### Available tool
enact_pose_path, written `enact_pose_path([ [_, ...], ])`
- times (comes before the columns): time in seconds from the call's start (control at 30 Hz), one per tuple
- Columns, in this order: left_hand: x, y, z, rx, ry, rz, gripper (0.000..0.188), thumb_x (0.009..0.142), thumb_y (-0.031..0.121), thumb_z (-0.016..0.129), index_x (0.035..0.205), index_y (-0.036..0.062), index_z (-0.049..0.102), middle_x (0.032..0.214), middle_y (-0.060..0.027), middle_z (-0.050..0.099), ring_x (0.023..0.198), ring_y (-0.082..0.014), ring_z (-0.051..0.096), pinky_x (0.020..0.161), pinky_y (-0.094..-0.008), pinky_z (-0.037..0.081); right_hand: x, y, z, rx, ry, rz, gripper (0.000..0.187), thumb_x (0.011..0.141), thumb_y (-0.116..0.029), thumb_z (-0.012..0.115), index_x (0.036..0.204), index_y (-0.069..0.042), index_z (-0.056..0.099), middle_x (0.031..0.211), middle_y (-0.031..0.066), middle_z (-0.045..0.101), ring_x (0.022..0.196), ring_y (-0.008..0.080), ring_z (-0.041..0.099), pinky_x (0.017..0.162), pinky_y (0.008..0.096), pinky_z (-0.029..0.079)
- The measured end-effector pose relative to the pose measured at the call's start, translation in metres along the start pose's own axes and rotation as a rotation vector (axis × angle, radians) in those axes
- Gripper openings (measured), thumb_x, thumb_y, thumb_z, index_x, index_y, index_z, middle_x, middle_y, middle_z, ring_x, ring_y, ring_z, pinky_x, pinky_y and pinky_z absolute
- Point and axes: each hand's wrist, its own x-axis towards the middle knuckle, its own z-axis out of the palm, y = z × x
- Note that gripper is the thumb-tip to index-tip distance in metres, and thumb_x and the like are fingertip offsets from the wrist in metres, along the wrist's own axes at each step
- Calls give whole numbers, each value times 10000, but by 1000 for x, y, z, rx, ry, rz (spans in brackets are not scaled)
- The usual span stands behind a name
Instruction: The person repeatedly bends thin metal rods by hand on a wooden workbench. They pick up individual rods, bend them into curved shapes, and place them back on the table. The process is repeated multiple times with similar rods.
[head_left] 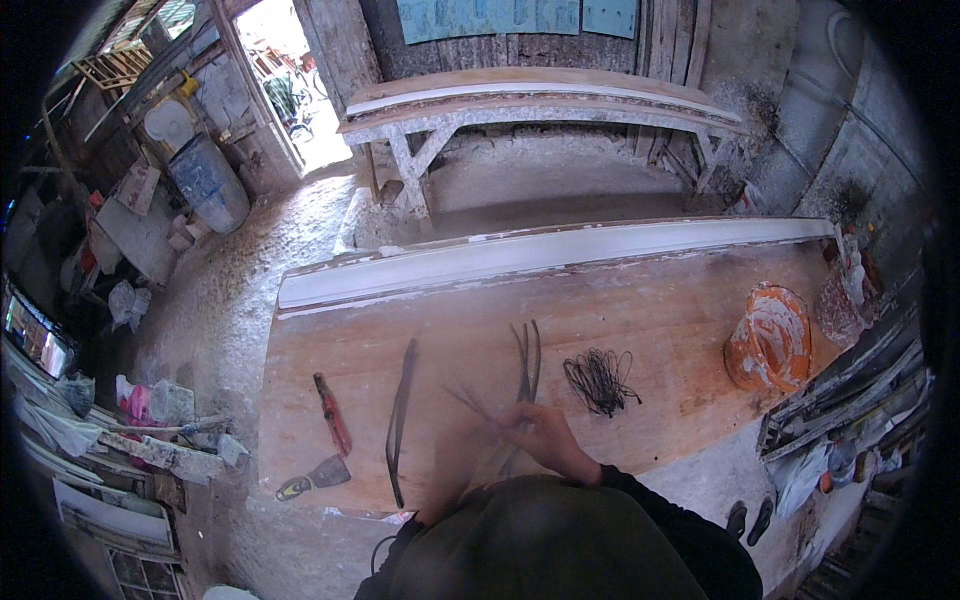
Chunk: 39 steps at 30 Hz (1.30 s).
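My left hand [462, 442] and my right hand [545, 437] meet over the near side of a wooden table, fingers pinched together. Thin dark strands [468, 400] fan out from between them, hazy in the picture. Dark flat strips [527, 360] lie just beyond my fingers, and part of them is hidden beneath the hands. To the left of my left hand rests another long dark strip [402, 420]. A tangled bundle of thin black cord [600, 382] sits to the right of my right hand.
Left on the tabletop [480, 300] are a red utility knife [333, 415] and a putty knife [312, 478]. An orange plaster-smeared bucket [768, 340] stands right. A long white moulding [560, 250] lines the far edge. Beyond are a bench [540, 110] and a blue barrel [208, 182].
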Motion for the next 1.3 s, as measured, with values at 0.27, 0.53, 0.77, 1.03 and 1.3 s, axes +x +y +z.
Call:
enact_pose_path([
  [0.27,0,9,-1,-322,39,-109,126,803,70,563,887,-21,587,784,-80,611,729,-156,592,680,-274,498,0,-5,-4,-175,-17,-346,175,731,-62,625,905,-77,627,852,99,601,787,254,587,685,310,461],
  [0.53,0,2,2,-563,-20,-89,135,808,59,552,913,-23,575,837,-96,610,759,-167,595,703,-278,498,2,-4,-5,-263,4,-503,158,695,-47,656,851,-64,642,855,111,610,746,251,596,643,325,470],
  [0.77,0,-3,0,-539,-35,-101,133,815,76,551,905,-19,572,839,-94,608,761,-168,589,693,-287,500,4,-2,-4,-276,13,-546,143,703,-60,651,843,-71,625,811,98,595,729,234,577,630,317,452],
  [1.03,-5,-17,7,-503,-6,109,95,798,110,583,871,58,553,843,-58,587,769,-149,566,606,-248,458,0,10,13,958,-124,406,125,822,-140,566,890,-36,555,845,-2,552,807,101,518,735,256,412],
  [1.3,2,-6,3,-408,10,-45,138,768,68,605,868,88,511,742,-22,560,630,-97,523,494,-218,377,-4,7,19,434,93,161,86,789,-72,567,864,-32,572,844,50,582,805,160,547,748,286,424],
])
